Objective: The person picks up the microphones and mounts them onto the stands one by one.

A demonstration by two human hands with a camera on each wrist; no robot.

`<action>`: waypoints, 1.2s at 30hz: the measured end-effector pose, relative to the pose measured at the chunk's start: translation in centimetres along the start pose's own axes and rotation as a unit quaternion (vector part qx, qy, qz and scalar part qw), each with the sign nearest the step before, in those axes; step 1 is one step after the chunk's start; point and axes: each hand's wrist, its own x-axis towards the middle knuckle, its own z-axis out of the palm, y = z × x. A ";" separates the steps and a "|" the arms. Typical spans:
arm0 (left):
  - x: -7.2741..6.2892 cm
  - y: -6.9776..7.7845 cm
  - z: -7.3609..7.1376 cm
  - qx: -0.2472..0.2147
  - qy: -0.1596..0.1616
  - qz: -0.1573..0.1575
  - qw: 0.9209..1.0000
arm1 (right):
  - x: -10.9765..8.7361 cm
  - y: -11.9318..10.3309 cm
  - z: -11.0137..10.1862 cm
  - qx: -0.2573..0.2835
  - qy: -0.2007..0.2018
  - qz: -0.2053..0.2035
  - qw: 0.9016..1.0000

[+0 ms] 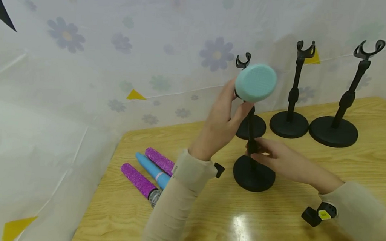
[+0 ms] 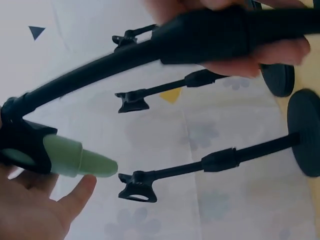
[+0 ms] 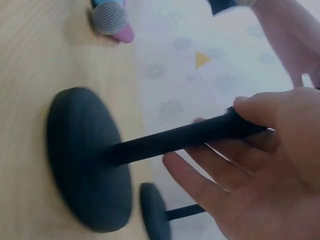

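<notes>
A mint-green microphone (image 1: 256, 82) sits in the clip of a black desktop microphone stand (image 1: 254, 174), its rounded head toward the head camera. My left hand (image 1: 218, 118) holds the microphone up at the clip, thumb and fingers on either side of it. In the left wrist view the tapered tail of the microphone (image 2: 82, 156) sticks out of the clip past that hand (image 2: 42, 210). Lower down, my right hand (image 1: 283, 159) grips the stand's pole around the collar, just above the round base. The right wrist view shows its thumb and fingers about the pole (image 3: 170, 141).
Three more black stands (image 1: 289, 124) with bare clips are lined up behind, near the table's back edge. On the left lie two glittery purple microphones (image 1: 139, 178) and a blue one (image 1: 151, 168), partly hidden by my left sleeve. A flower-patterned sheet (image 1: 170, 58) hangs behind the table.
</notes>
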 end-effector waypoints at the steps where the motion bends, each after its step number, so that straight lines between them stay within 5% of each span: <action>1: -0.5 0.0 0.3 -0.006 0.007 -0.006 1.000 | -0.2 0.5 0.2 -0.006 -0.003 -0.002 1.000; 6: -3.3 -0.8 1.9 -0.061 0.019 -0.065 0.996 | -0.8 2.6 1.5 -0.050 -0.021 -0.006 0.999; 14: -6.8 -2.7 4.1 -0.123 -0.069 -0.145 0.979 | -1.2 3.5 2.8 -0.079 0.004 0.019 0.997; 25: -9.0 -4.3 6.2 -0.151 -0.022 -0.153 0.976 | -1.4 4.3 4.2 -0.107 0.026 -0.016 0.994; 36: -8.2 -4.3 5.9 -0.147 -0.086 -0.149 0.974 | -1.2 4.3 3.7 -0.106 0.053 -0.008 0.993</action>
